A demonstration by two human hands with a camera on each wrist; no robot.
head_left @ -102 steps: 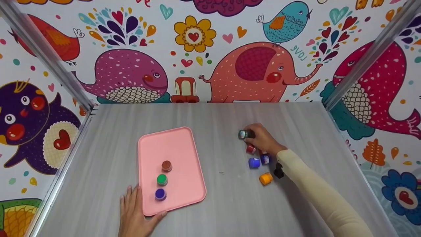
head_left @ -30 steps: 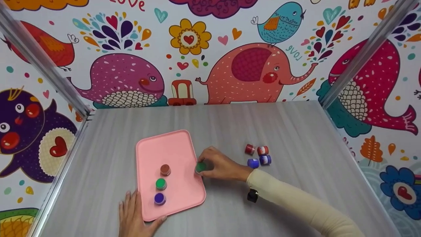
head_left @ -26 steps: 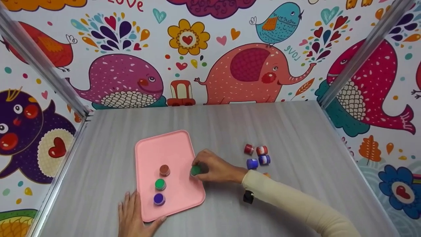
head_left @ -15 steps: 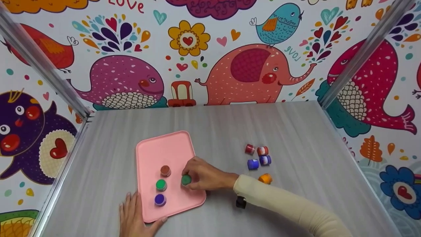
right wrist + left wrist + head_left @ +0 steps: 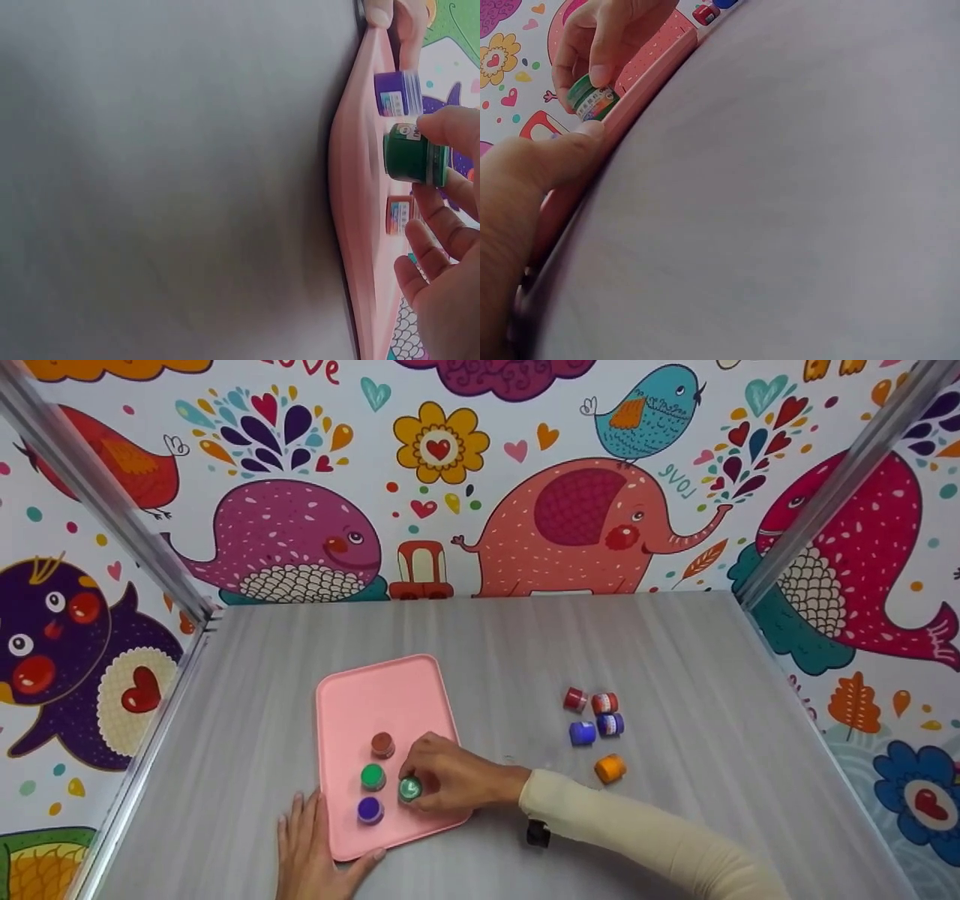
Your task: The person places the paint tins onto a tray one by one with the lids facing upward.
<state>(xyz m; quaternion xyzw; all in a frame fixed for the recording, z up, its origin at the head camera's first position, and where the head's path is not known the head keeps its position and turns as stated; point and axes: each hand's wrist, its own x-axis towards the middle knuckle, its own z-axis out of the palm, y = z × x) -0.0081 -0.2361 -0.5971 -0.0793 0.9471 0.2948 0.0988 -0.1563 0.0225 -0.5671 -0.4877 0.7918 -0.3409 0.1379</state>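
My right hand (image 5: 446, 776) pinches a dark green paint jar (image 5: 409, 159) between thumb and fingers, lid upward, low over the pink tray (image 5: 386, 694). Left of it on the tray, a brown-lidded jar (image 5: 382, 745), a light green-lidded jar (image 5: 373, 777) and a purple-lidded jar (image 5: 370, 810) stand upright in a row. My left hand (image 5: 309, 847) rests at the tray's near left corner, fingers straight along the left side and thumb at the near edge. In the left wrist view, its thumb touches the rim while the green jar shows just beyond.
On the grey table (image 5: 510, 660), right of the tray, lie a dark red jar (image 5: 575, 699), a red-orange jar (image 5: 604, 703), a violet jar (image 5: 582, 733), a dark blue jar (image 5: 610, 724) and an orange jar (image 5: 610, 769). Patterned walls with metal posts (image 5: 817, 487) enclose the table.
My right hand has carried the dark green jar from the group on the right, over the tray's right rim, to beside the row of jars. My left hand has stayed at the tray's corner.
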